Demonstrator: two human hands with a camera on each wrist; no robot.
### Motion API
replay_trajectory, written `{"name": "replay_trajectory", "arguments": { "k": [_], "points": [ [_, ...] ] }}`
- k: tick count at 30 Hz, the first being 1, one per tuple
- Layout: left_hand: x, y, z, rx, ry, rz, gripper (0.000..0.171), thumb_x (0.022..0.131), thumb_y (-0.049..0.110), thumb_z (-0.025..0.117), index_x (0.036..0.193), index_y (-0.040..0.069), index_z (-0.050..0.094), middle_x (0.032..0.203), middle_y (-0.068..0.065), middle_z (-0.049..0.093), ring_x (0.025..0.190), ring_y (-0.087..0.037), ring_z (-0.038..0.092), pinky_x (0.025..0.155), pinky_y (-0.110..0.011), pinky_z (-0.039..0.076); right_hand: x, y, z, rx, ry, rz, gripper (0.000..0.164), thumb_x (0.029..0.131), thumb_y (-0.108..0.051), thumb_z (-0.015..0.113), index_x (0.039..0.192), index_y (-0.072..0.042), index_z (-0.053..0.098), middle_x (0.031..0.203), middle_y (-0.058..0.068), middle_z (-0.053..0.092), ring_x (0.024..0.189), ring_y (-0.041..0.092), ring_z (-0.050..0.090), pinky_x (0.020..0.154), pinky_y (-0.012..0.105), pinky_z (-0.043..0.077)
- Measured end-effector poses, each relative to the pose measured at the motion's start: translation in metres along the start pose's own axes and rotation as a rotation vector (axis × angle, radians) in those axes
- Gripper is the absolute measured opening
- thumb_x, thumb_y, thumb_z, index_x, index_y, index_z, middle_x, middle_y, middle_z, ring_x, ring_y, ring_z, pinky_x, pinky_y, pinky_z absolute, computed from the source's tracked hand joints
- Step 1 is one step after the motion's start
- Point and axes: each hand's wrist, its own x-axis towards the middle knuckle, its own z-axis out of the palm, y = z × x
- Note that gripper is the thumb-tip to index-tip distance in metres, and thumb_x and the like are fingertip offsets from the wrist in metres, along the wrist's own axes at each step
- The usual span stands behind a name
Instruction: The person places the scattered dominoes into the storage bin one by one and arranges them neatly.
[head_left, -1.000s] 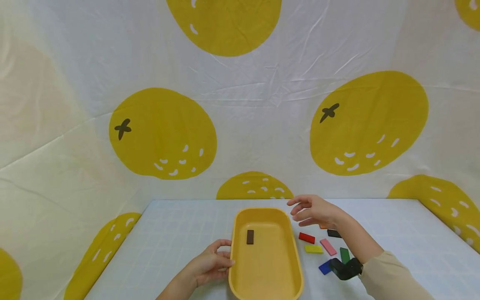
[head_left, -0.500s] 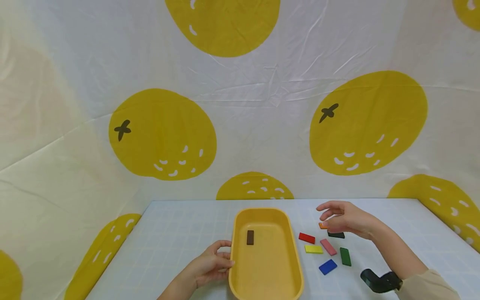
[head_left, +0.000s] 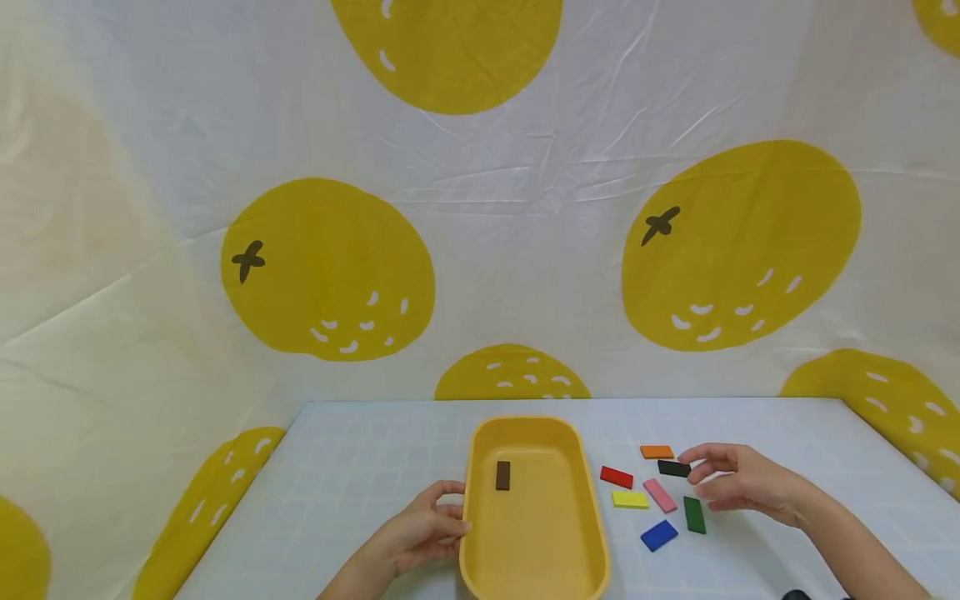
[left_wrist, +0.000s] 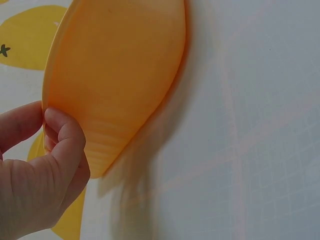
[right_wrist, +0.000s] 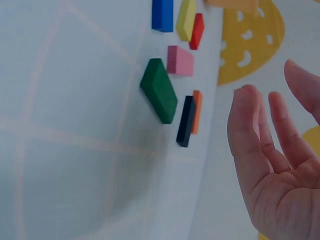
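Observation:
My left hand pinches the left rim of a yellow oblong tray between thumb and fingers. In the left wrist view the tray's outer wall fills the top. Inside the tray lies one dark brown block. My right hand hovers over the table to the tray's right, fingers loosely bent and holding nothing. Its fingertips overlap the end of a black block in the head view, with a green block just below. An orange block lies behind the black one.
Between tray and right hand lie red, yellow, pink and blue blocks, flat on the pale checked tabletop. A white cloth with big yellow fruit prints hangs behind the table.
My right hand has moved from beside the tray's far right rim rightward and nearer to me, uncovering the orange and black blocks. The left hand and tray have stayed put.

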Motion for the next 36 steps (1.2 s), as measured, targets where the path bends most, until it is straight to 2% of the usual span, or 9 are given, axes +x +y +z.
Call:
{"name": "replay_trajectory", "arguments": {
  "k": [8, 19, 23, 28, 36],
  "points": [
    [-0.001, 0.001, 0.002, 0.004, 0.002, 0.002, 0.052, 0.084, -0.009, 0.057, 0.129, 0.001, 0.034, 0.097, -0.010, 0.058, 0.080, -0.018, 0.057, 0.066, -0.028, 0.048, -0.004, 0.026, 0.004, -0.018, 0.058, 0.076, 0.054, 0.085, -0.010, 0.064, 0.127, 0.011, 0.039, 0.094, 0.008, 0.058, 0.085, 0.021, 0.057, 0.077, 0.034, 0.052],
    [0.000, 0.000, 0.002, 0.008, 0.014, -0.010, 0.052, 0.083, -0.010, 0.058, 0.128, 0.001, 0.034, 0.097, -0.010, 0.057, 0.081, -0.019, 0.057, 0.067, -0.028, 0.048, -0.004, 0.042, 0.011, -0.019, 0.144, 0.150, 0.060, 0.081, -0.008, 0.070, 0.129, 0.012, 0.039, 0.084, 0.007, 0.055, 0.076, 0.021, 0.056, 0.072, 0.030, 0.051],
    [0.000, -0.001, 0.003, 0.012, 0.017, -0.012, 0.052, 0.083, -0.009, 0.059, 0.128, 0.001, 0.034, 0.096, -0.010, 0.058, 0.080, -0.018, 0.057, 0.067, -0.028, 0.048, 0.000, 0.043, 0.018, -0.116, 0.197, 0.144, 0.065, 0.075, -0.009, 0.076, 0.127, 0.011, 0.042, 0.076, 0.007, 0.052, 0.069, 0.020, 0.053, 0.064, 0.026, 0.048],
    [-0.001, -0.001, 0.002, 0.006, 0.016, -0.007, 0.052, 0.083, -0.009, 0.059, 0.127, 0.001, 0.034, 0.097, -0.010, 0.058, 0.080, -0.018, 0.057, 0.066, -0.028, 0.048, 0.008, 0.039, 0.029, -0.263, 0.293, 0.179, 0.062, 0.064, -0.008, 0.084, 0.117, 0.002, 0.054, 0.071, 0.008, 0.046, 0.063, 0.021, 0.047, 0.057, 0.026, 0.042],
    [-0.001, -0.001, 0.001, 0.015, 0.013, -0.007, 0.053, 0.083, -0.009, 0.059, 0.129, 0.001, 0.033, 0.097, -0.010, 0.058, 0.080, -0.018, 0.057, 0.067, -0.028, 0.048, 0.014, 0.038, 0.033, -0.308, 0.312, 0.199, 0.051, 0.063, -0.004, 0.083, 0.106, -0.001, 0.055, 0.072, 0.008, 0.043, 0.065, 0.020, 0.045, 0.059, 0.029, 0.041]
  ]
}}
